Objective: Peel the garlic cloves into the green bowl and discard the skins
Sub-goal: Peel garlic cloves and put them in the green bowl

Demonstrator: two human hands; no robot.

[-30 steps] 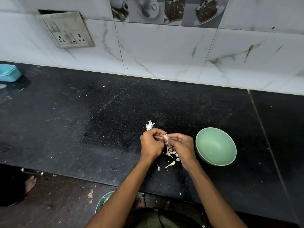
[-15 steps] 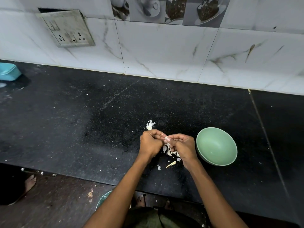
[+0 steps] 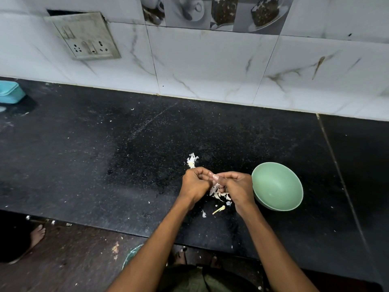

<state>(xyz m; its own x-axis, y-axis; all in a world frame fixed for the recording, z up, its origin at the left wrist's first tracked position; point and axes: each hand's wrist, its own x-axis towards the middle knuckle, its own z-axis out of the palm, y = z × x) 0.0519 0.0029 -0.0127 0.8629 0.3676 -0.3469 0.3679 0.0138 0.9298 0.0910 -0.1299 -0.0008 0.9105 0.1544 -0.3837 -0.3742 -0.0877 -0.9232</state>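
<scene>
Small pale garlic clove point(image 3: 215, 177) pinched between both hands over black speckled stone counter point(image 3: 105, 157), mostly hidden by fingers. Left hand point(image 3: 194, 184) and right hand point(image 3: 236, 187) curled, gripping it. Papery white skins point(image 3: 220, 193) below, partly hidden by hands. Round green bowl point(image 3: 277, 186) just right of right hand. Turquoise container point(image 3: 9, 92) far left, cropped.
</scene>
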